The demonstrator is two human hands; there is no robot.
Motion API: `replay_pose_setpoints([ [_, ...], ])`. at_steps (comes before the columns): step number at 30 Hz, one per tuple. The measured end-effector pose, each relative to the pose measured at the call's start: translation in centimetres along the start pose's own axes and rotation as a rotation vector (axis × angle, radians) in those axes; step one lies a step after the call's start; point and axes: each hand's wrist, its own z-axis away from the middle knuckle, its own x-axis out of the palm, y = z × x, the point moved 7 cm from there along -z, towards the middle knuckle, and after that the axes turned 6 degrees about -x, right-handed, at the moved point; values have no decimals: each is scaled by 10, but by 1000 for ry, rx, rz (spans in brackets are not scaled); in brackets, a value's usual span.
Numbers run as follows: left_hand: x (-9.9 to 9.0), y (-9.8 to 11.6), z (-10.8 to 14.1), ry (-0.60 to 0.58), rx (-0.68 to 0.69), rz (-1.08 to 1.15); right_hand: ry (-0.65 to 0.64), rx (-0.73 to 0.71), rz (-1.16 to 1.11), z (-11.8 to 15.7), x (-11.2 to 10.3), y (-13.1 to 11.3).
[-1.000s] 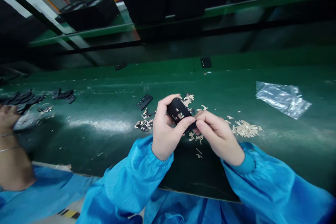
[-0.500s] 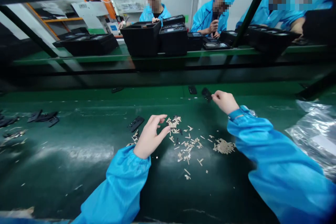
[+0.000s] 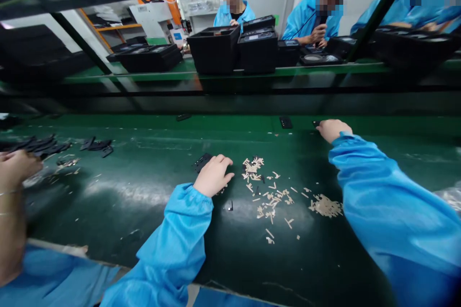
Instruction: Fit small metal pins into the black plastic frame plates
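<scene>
My right hand [image 3: 334,130] reaches to the far green strip, fingers pinched on a small flat black part [image 3: 316,123], mostly hidden by the hand. My left hand [image 3: 215,175] is palm down with loosely bent fingers and thumb apart. Nothing shows in its grasp. Partly behind it lies another flat black part [image 3: 202,160] with small holes. To its right are scattered small beige strips [image 3: 253,167], with a denser pile of beige pieces [image 3: 326,205] further right. A thin black sliver [image 3: 231,206] lies below the left hand.
Another person's hand [image 3: 18,168] is at a heap of black parts [image 3: 45,145] on the left. More black parts [image 3: 96,145] lie nearby. A flat black piece [image 3: 285,122] rests on the far strip. Black bins [image 3: 214,53] line the raised shelf, co-workers behind. Clear plastic [image 3: 450,197] is at right.
The view has swung left. My right hand has brought the black part down to the far strip. My left hand has drawn back from the beige strips toward the other black part.
</scene>
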Motion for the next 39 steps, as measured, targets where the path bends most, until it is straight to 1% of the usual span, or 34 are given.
replay_pose_setpoints([
  [1, 3, 2, -1, -7, 14, 5, 0, -41, 7, 7, -1, -13],
  [3, 8, 10, -3, -20, 54, 18, -4, -198, -2, 30, 0, -51],
  [5, 14, 20, -4, -32, 104, 33, -50, -426, -40, 64, 9, -99],
  [7, 19, 30, -4, -41, 154, 48, -90, -598, -75, 99, 20, -140],
  [8, 20, 34, -3, -41, 174, 55, -95, -649, -88, 113, 25, -155],
  [10, 22, 38, -3, -32, 197, 70, -93, -702, -103, 130, 34, -175],
  [12, 21, 38, -2, -17, 206, 90, -93, -713, -108, 135, 41, -182],
  [16, 16, 33, -4, 21, 201, 145, -100, -697, -124, 129, 46, -181],
  [19, 13, 31, -3, 40, 200, 206, -84, -686, -151, 127, 43, -180],
  [22, 13, 34, -2, 45, 205, 286, -44, -692, -198, 127, 35, -181],
  [24, 14, 35, -2, 24, 166, 447, -8, -700, -234, 129, 29, -183],
  [27, 18, 31, -3, -3, 49, 706, 78, -703, -269, 135, 17, -185],
  [29, 22, 29, -4, -31, -25, 786, 160, -703, -276, 143, 9, -187],
  [32, 32, 31, -3, -157, -110, 937, 284, -717, -269, 159, 1, -190],
  [35, 39, 35, 0, -252, -166, 1103, 366, -741, -265, 171, -1, -193],
  [39, 42, 35, 1, -280, -229, 1250, 409, -767, -302, 176, 4, -194],
])
